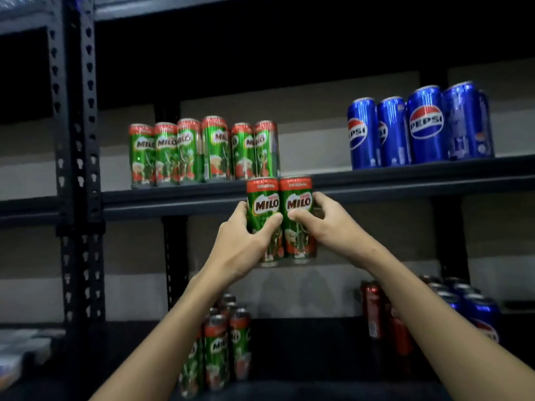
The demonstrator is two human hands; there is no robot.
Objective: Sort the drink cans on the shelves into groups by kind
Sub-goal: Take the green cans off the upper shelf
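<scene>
Two "MILO ORIGINAL" cans [279,219], hands [289,230].

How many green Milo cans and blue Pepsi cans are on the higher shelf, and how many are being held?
Milo cans on the higher shelf: 6
Milo cans held, one in the left hand, one in the right hand: 2
Pepsi cans on that shelf: 4 plainly seen
Total: 12

We see glossy metal on the two green cans [279,218] held up, their printed skins catching light. The blue cans [419,127] shine smoother still, with bright streaks down their sides. The shelf [376,180] looks like matt dark painted metal, as does the punched upright post [78,157].
</scene>
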